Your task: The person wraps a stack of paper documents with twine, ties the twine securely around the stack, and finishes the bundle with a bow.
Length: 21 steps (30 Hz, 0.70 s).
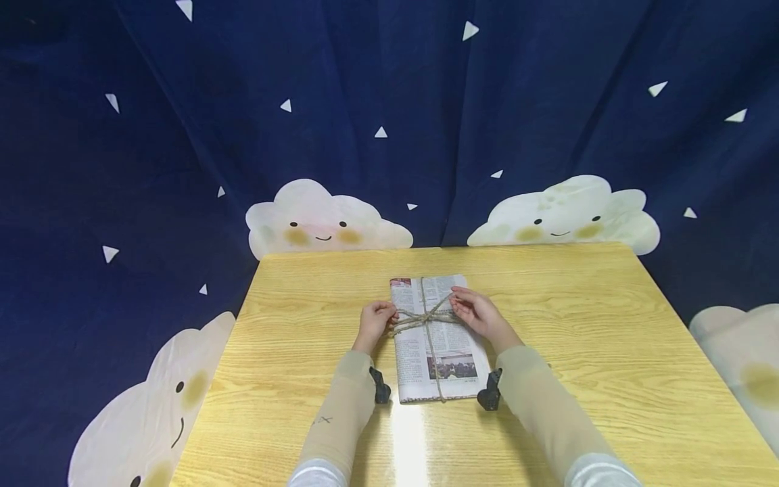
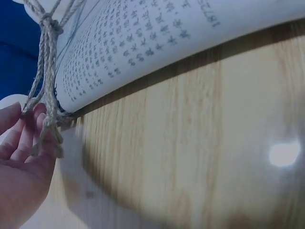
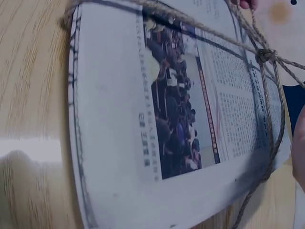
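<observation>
A flat newspaper bundle (image 1: 410, 365) lies on the table, bound crosswise with brown twine (image 1: 433, 345). The twine meets in a knot (image 3: 265, 56) on top of the bundle. At the bundle's left edge, my left hand (image 1: 376, 323) pinches strands of twine between thumb and fingers; in the left wrist view several strands hang by that hand (image 2: 26, 157). Over the right side, my right hand (image 1: 481, 316) pinches another strand, drawn out from the knot to the upper right. The right wrist view shows only part of the right hand (image 3: 299, 148), its fingertips out of frame.
The bundle rests on a light wooden table (image 1: 292, 379). Behind the table hangs a dark blue curtain (image 1: 377, 67) with white triangles and smiling clouds. Black wrist cameras are strapped to both forearms, the left camera (image 1: 380, 387) near the bundle's lower left.
</observation>
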### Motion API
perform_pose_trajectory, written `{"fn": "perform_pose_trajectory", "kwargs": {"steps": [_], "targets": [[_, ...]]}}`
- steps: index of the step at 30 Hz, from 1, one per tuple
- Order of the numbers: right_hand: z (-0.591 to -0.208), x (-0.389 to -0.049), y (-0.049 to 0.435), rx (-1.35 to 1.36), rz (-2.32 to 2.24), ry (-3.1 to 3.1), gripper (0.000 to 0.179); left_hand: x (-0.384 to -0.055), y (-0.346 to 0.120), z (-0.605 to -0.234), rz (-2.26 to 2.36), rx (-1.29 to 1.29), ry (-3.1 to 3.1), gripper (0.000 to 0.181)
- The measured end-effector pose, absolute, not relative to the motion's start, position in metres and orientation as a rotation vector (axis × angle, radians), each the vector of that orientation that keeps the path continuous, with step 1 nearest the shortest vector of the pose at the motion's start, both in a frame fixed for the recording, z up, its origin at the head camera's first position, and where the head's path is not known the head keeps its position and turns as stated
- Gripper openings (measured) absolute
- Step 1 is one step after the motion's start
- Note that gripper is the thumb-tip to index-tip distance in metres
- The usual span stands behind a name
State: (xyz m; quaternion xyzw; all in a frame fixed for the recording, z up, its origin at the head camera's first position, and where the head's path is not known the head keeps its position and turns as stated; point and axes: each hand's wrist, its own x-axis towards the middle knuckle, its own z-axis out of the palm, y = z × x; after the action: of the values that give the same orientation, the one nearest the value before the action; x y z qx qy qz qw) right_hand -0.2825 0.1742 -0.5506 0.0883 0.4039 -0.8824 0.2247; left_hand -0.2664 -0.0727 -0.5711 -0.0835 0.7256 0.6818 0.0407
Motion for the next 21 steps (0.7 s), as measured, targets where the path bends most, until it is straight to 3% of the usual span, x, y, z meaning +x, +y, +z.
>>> {"fn": "perform_pose_trajectory", "kwargs": {"steps": [2,8,15,21], "targets": [[-0.551,-0.282,0.175,0.237,-2.476,0.991,0.026,-0.266,-0.074,-0.571,2.066,-0.261,2.227,0.017],[-0.554,-0.280,0.177,0.194,-2.451,1.083,0.054,-0.264,-0.080,-0.571,1.993,-0.265,2.222,0.019],[-0.562,-0.277,0.173,0.355,-2.188,1.837,0.039,-0.264,-0.082,-0.574,2.003,-0.293,2.197,0.018],[-0.565,-0.275,0.172,0.446,-2.246,1.878,0.032,-0.262,-0.074,-0.573,2.145,-0.298,2.098,0.018]]}}
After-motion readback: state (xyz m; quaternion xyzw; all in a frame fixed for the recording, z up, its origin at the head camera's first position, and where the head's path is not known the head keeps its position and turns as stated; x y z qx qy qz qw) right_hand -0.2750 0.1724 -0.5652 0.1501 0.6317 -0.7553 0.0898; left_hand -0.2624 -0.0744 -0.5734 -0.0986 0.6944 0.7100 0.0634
